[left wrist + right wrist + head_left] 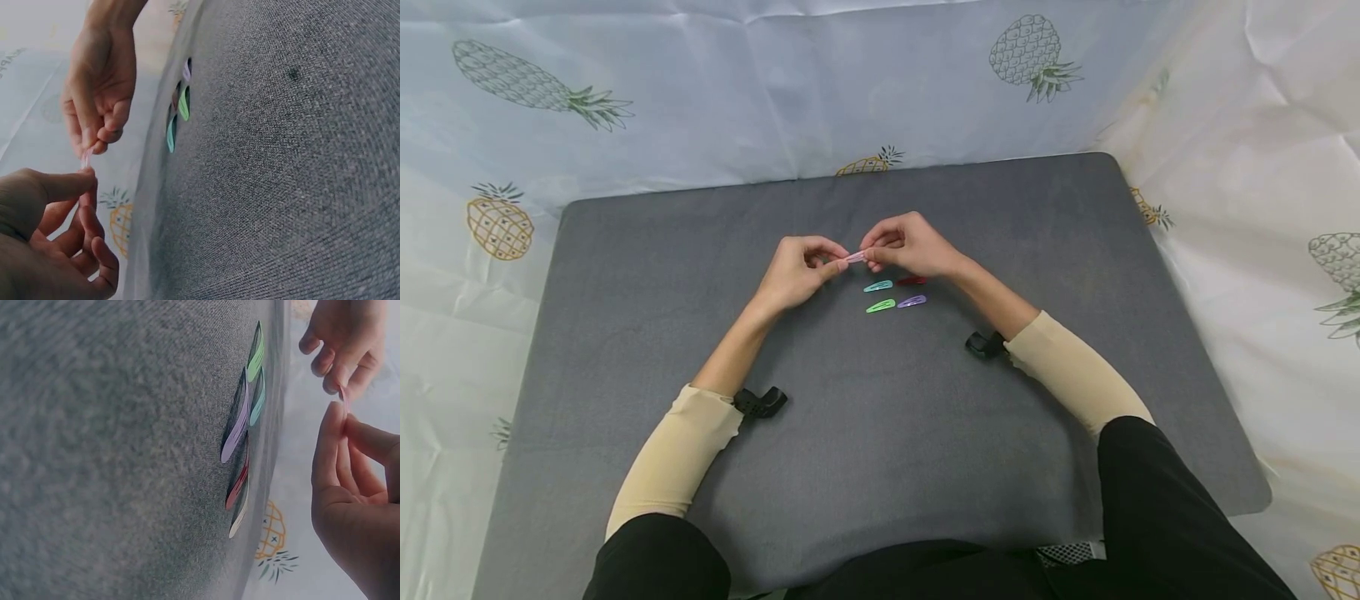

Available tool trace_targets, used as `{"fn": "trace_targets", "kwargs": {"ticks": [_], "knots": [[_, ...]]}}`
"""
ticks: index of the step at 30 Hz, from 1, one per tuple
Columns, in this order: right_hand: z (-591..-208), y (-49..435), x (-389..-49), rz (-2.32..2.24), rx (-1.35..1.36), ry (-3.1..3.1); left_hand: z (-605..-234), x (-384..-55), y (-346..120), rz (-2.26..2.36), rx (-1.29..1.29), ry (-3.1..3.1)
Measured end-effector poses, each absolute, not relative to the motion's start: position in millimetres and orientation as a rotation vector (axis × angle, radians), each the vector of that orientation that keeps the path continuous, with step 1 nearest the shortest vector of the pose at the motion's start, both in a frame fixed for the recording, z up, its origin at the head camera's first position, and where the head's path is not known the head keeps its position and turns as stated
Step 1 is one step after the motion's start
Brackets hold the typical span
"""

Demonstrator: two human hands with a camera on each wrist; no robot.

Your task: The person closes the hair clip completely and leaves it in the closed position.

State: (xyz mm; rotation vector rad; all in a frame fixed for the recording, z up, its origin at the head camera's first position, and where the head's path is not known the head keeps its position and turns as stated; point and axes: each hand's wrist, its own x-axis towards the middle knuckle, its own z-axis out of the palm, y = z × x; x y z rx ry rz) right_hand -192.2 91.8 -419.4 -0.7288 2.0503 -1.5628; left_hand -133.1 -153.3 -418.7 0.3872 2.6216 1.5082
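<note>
A pink snap hair clip [856, 257] is held up off the table between both hands. My left hand [796, 271] pinches one end with thumb and fingertips, and my right hand [913, 245] pinches the other end. Just in front of the hands lie a teal hair clip [877, 286], a green hair clip [881, 306], a purple hair clip [912, 301] and a red hair clip [912, 282], the last partly behind the right hand in the head view. A cream hair clip [239, 517] beside the red one shows in the right wrist view.
The grey cloth-covered table [850, 433] has rounded corners. A white pineapple-print sheet [700, 92] hangs along its back and sides. Black wrist cameras sit on both forearms, the left one [760, 403] low over the cloth.
</note>
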Motion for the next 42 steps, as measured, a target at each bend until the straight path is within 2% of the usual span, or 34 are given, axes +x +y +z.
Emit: {"fn": "trace_targets", "kwargs": {"ticks": [8, 21, 42], "knots": [[-422, 95, -193, -1.646, -0.651, 2.009, -419, -135, -151, 1.539, 0.343, 2.629], [-424, 100, -195, -1.509, -0.662, 2.173, -424, -139, -147, 1.499, 0.318, 2.707], [-428, 106, -205, -1.066, -0.773, 2.487, -438, -160, -130, 1.272, 0.316, 2.696]]}}
